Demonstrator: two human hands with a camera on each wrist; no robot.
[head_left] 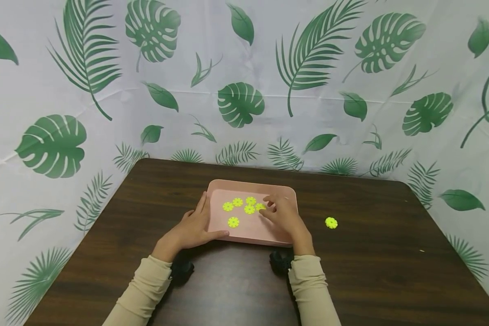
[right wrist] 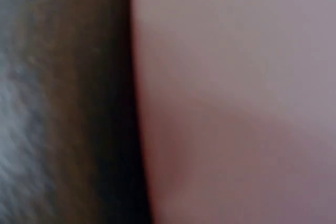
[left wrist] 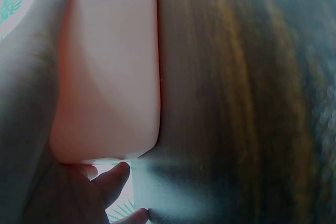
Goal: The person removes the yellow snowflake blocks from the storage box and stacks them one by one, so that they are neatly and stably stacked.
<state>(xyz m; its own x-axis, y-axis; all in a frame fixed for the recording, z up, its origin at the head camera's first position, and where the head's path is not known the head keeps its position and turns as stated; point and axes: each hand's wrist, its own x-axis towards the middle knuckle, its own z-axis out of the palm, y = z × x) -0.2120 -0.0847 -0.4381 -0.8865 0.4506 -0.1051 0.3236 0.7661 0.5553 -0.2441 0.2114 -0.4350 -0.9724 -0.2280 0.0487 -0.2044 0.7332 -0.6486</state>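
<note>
A shallow pink tray (head_left: 252,233) lies on the dark wooden table, its front wall (left wrist: 113,66) filling much of the left wrist view. My left hand (head_left: 193,228) rests against the tray's near left corner, fingers straight along the left side and thumb along the front edge. Inside the tray are several yellow flower-shaped discs (head_left: 233,222). Over its right part reaches my right hand (head_left: 284,216), thumb and fingers parted beside the rightmost disc (head_left: 260,207). Whether they touch that disc is too small to tell. The right wrist view shows only the blurred tray wall (right wrist: 236,77).
One more yellow disc (head_left: 331,222) lies on the table (head_left: 371,253), to the right of the tray. A white cloth printed with green leaves (head_left: 240,104) hangs behind the table and along its sides. Dark wrist-worn devices (head_left: 182,271) sit under both wrists.
</note>
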